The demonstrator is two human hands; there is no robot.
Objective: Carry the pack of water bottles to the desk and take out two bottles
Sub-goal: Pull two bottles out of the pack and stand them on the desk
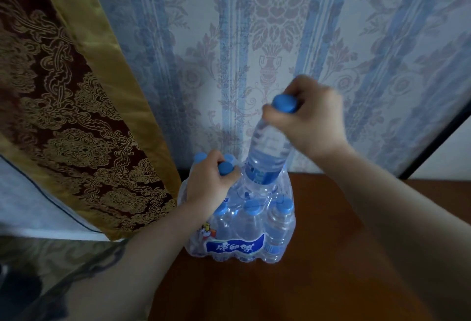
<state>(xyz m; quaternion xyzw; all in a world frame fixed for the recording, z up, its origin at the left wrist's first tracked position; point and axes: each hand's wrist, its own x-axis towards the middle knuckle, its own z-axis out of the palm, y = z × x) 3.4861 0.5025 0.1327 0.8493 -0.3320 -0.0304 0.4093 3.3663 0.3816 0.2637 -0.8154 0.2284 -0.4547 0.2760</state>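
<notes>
A shrink-wrapped pack of clear water bottles [242,229] with blue caps stands on the brown wooden desk [318,257], close to the wall. My right hand [313,122] grips one water bottle [269,152] by its neck under the blue cap. That bottle is tilted and about half out of the torn top of the wrap. My left hand [209,183] rests on the pack's left top, fingers closed around the cap of another bottle [225,167] that still sits in the pack. Several more caps show through the wrap at the front.
A gold and dark red patterned curtain [76,106] hangs at the left, next to the pack. Blue and white floral wallpaper [267,27] rises right behind the desk. A dark frame edge [433,142] slants at the right. The desk's left edge [163,292] lies under my left forearm.
</notes>
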